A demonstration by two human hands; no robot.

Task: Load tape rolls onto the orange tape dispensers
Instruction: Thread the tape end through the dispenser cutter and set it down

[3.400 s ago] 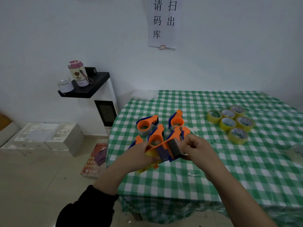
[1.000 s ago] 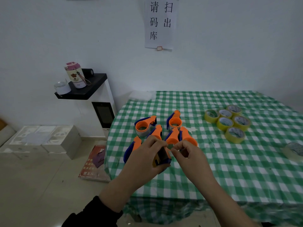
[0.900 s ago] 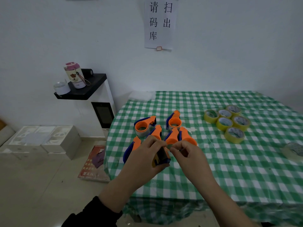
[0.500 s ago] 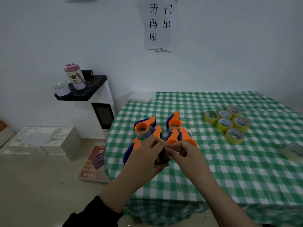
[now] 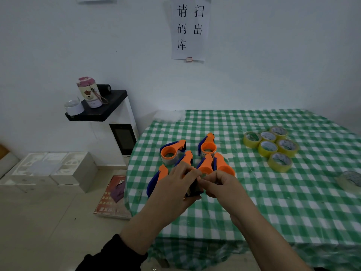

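Observation:
Above the near left part of the green checked table (image 5: 273, 202), my left hand (image 5: 175, 190) grips an orange and blue tape dispenser (image 5: 192, 189), mostly hidden by my fingers. My right hand (image 5: 220, 184) meets it from the right, fingertips pinched at the dispenser's front end; what they pinch is hidden. Several more orange dispensers lie just behind my hands, one of them at the back left (image 5: 172, 151) and another beside it (image 5: 207, 146). A cluster of yellow tape rolls (image 5: 271, 147) sits further right.
A clear tape roll (image 5: 349, 181) lies at the table's right edge. Left of the table stands a white cabinet with a black top (image 5: 103, 108) holding a pink-lidded jar and a cup. White boxes (image 5: 52, 169) and a red booklet (image 5: 113, 196) are on the floor.
My hands have drawn together since the earliest frame, where the dispenser was held out flat between them. In the last second my right fingertips closed in on the dispenser's front.

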